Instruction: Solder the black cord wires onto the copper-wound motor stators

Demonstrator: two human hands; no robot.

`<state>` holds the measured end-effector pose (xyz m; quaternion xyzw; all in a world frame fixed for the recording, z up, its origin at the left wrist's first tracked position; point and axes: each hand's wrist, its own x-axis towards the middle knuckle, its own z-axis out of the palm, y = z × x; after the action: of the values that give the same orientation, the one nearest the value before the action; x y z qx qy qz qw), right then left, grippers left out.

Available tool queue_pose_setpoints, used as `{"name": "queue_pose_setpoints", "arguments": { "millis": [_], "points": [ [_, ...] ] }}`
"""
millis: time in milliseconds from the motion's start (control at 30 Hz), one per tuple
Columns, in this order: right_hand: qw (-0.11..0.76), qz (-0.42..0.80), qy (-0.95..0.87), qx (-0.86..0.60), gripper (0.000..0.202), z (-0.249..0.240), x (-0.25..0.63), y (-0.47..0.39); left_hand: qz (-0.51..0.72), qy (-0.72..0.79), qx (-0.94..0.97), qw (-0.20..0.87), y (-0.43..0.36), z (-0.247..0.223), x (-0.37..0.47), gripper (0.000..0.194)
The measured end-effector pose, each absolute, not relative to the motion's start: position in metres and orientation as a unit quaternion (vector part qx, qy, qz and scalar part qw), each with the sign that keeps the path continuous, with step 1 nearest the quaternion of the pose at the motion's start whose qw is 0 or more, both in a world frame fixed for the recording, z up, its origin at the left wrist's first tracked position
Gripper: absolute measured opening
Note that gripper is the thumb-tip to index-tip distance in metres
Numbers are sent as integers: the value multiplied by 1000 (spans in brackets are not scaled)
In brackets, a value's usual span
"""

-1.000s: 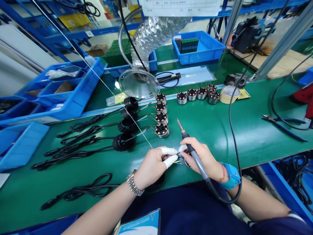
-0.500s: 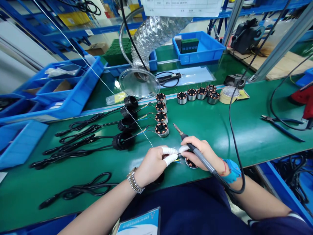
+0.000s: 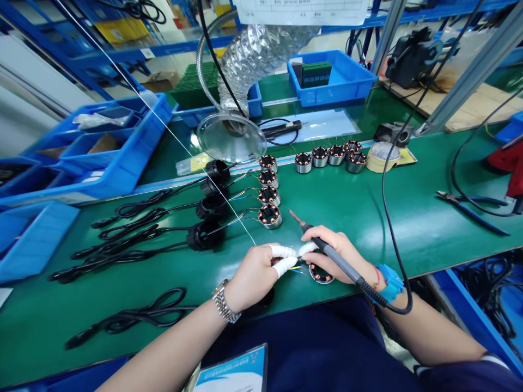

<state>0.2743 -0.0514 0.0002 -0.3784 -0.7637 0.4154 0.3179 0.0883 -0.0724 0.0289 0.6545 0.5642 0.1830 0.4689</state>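
My left hand (image 3: pixel 256 271), with white coverings on its fingertips, is closed in a pinch on thin wires. Yellow and blue wire ends (image 3: pixel 298 269) stick out beside those fingers. My right hand (image 3: pixel 341 251) grips a soldering iron (image 3: pixel 335 262), its bare tip pointing up and left, away from the wires. The thumb and a covered finger of that hand meet the left fingertips at a small dark piece, too small to name. Partly under the right hand sits a motor stator (image 3: pixel 321 276) with copper windings. A thin pale wire (image 3: pixel 192 158) slants down from the upper left to my left hand.
Several stators (image 3: pixel 269 216) stand in a column, wired to black caps with cables (image 3: pixel 200 235). More stators (image 3: pixel 320 157) stand behind, near a round tub (image 3: pixel 384 155). Pliers (image 3: pixel 469 209) lie right. A clear fume hood (image 3: pixel 231 139) hangs over the bench. A loose black cable (image 3: pixel 147 316) lies front left.
The soldering iron has dipped slightly, and the right hand has shifted a little, showing more of the stator beneath it. The left hand keeps its pinch.
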Motion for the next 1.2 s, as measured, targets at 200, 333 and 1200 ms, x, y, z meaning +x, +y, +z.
{"name": "queue_pose_setpoints", "arguments": {
  "millis": [200,333,1200],
  "points": [
    [336,463,-731,-372,34,-3,273,-57,176,572,648,471,-74,27,88,18],
    [346,416,-749,-383,27,-3,271,-58,169,574,655,463,-74,27,88,18],
    [348,531,-680,-366,33,-2,273,-54,159,547,698,435,-74,31,87,18]
  ]
}}
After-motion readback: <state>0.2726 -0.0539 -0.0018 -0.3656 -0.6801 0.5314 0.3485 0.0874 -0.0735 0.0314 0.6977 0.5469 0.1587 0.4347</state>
